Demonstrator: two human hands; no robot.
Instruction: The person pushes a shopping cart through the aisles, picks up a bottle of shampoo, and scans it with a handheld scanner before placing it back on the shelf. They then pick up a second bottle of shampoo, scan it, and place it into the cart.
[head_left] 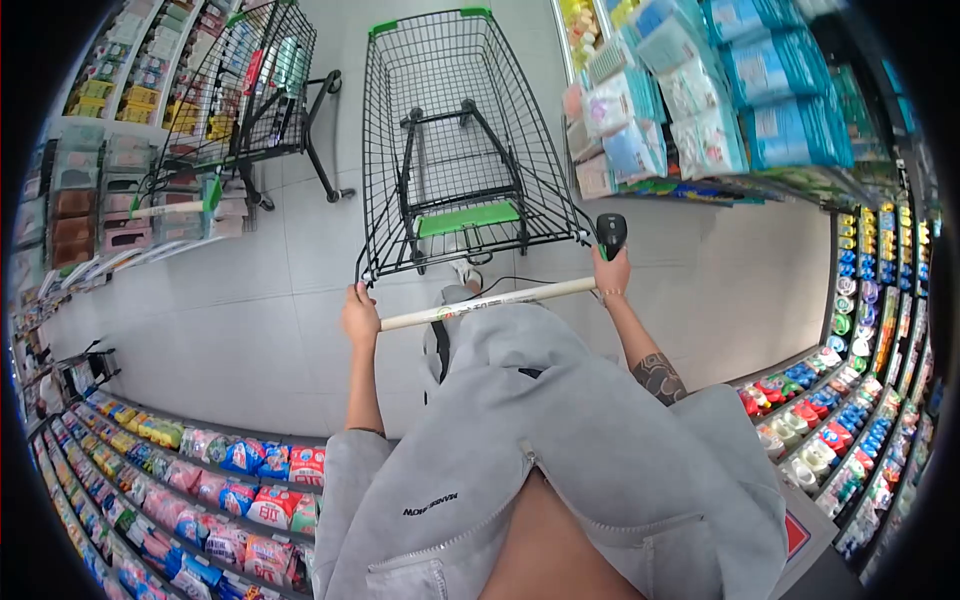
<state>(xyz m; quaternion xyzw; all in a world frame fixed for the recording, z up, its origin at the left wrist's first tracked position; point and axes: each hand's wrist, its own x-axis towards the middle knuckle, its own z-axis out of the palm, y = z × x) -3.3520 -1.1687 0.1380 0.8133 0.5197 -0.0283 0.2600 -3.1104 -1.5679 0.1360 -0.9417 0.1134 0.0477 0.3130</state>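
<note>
An empty wire shopping cart point(460, 130) with green trim stands in front of me, its pale handle bar point(490, 305) running across the view. At the bar's left end, my left hand point(361, 312) is closed by the cart's corner. My right hand point(611, 272) is closed at the right end, against a small black device point(611, 232) that stands up above the fingers. A thin black cable hangs behind the bar.
Another cart point(250, 110) stands at the upper left, near shelves of boxed goods. Blue and white packs point(790, 95) hang on the right. Shelves of colourful bags point(240, 500) curve along the lower left, with more bottle shelves point(840, 420) at the lower right. Grey floor tiles lie between.
</note>
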